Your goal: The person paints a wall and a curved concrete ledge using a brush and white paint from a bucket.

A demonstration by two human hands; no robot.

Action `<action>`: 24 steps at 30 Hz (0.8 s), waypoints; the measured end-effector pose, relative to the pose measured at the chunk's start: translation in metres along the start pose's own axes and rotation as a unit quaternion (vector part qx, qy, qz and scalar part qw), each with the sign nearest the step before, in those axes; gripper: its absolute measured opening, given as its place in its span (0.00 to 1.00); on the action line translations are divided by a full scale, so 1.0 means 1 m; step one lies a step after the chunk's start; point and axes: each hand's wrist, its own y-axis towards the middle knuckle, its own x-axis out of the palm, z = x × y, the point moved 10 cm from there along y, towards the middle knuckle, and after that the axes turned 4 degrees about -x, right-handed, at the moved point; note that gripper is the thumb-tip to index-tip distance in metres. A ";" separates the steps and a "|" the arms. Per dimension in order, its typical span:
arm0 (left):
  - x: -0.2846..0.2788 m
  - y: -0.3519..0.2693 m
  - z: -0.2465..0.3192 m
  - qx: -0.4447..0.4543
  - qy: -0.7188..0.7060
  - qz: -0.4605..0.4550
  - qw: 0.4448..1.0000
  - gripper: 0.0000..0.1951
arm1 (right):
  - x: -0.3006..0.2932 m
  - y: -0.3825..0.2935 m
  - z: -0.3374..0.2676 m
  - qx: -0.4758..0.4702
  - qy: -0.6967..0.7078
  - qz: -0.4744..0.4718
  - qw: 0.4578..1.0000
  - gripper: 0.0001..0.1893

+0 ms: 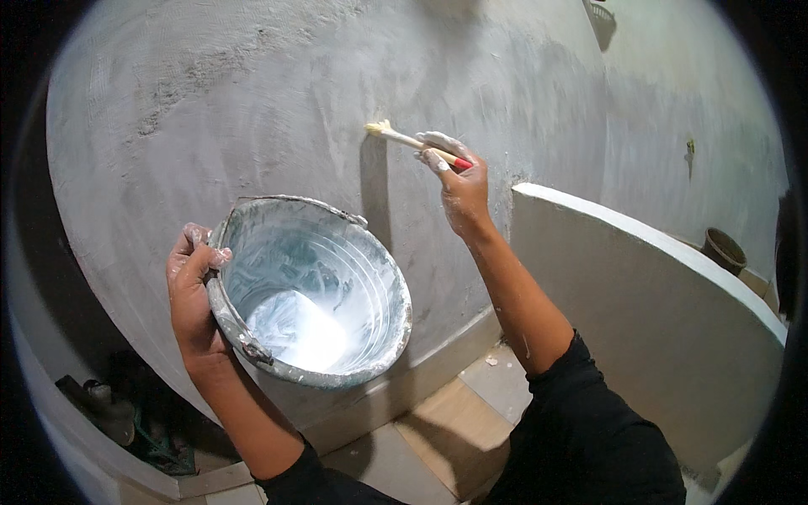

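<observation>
My left hand [196, 284] grips the rim of a paint-smeared plastic bucket [309, 290] and holds it tilted in front of the wall. White paint [303, 328] lies in the bottom of the bucket, and its wire handle rests along the far rim. To the right and higher up, my right hand [457, 170] holds a paintbrush [410, 140] by its light handle with a red end. The yellowish bristles point left and are at the grey plastered wall [284, 139]; whether they touch it I cannot tell. White paint marks the fingers of both hands.
A low partition wall [631, 271] with a white top edge [644, 233] stands at the right. Behind it are a dark pot [724, 251] and a small wall tap [690, 148]. Floor tiles [442, 423] lie below, with dark items [120, 416] at the lower left.
</observation>
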 end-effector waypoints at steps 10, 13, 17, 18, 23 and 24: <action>-0.017 0.006 -0.002 -0.003 0.001 -0.007 1.000 0.09 | 0.007 0.002 0.006 -0.045 -0.154 -0.027 0.987 0.10; -0.020 0.004 -0.004 0.003 0.002 0.006 1.000 0.08 | 0.017 -0.001 0.010 -0.073 -0.245 -0.074 0.964 0.10; -0.024 0.008 -0.008 -0.005 -0.030 -0.004 1.000 0.08 | 0.025 -0.016 0.002 -0.091 -0.309 -0.107 0.941 0.09; -0.026 0.009 -0.010 -0.006 -0.037 -0.005 0.999 0.08 | 0.023 -0.017 0.000 -0.069 -0.332 -0.113 0.934 0.08; -0.014 0.007 -0.007 -0.006 -0.036 -0.001 0.999 0.09 | 0.002 -0.004 -0.001 0.109 -0.264 -0.082 0.955 0.08; -0.014 0.007 -0.010 -0.004 -0.037 -0.007 0.999 0.09 | 0.002 0.002 -0.015 0.083 -0.216 -0.070 0.970 0.09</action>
